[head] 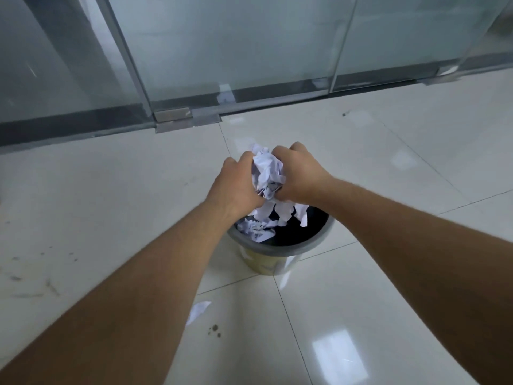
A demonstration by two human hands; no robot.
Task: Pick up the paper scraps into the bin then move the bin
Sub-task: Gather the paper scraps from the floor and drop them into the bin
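Note:
A round bin (313, 247) with a grey rim, black liner and yellowish wall stands on the tiled floor. Both hands press a crumpled wad of white paper scraps (268, 169) between them, just above the bin's far rim. My left hand (236, 182) grips the wad from the left, my right hand (298, 172) from the right. Loose ends of the wad hang down toward the opening. More white scraps (255, 229) lie inside the bin on its left side. One stray scrap (198, 309) rests on the floor beside my left forearm.
Frosted glass doors (236, 43) with a metal floor hinge (172, 115) run across the back. Glossy white floor tiles (388, 162) surround the bin, with dark spots (214, 329) near the stray scrap and smudges at the left.

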